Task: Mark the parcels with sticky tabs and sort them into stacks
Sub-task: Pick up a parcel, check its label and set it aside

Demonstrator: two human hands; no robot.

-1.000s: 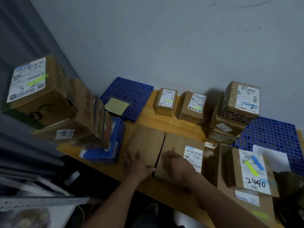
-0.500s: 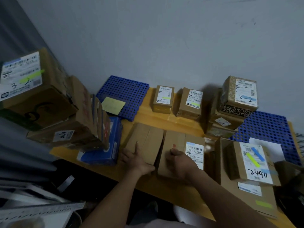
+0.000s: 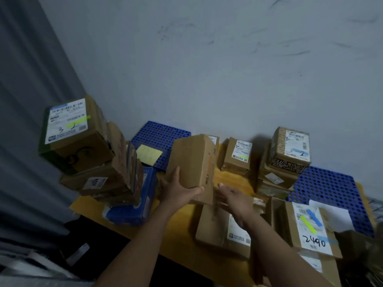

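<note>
At centre frame the lifted box [image 3: 192,162] is showing matt, creased brown cardboard; the perforated blue panel [image 3: 331,187] at lower right is looking like smooth plastic, the tabletop [image 3: 182,235] matt yellow.

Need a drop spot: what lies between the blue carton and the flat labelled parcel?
Only bare yellow tabletop between the blue carton and flat parcel, under the left arm, in the head view.
</note>
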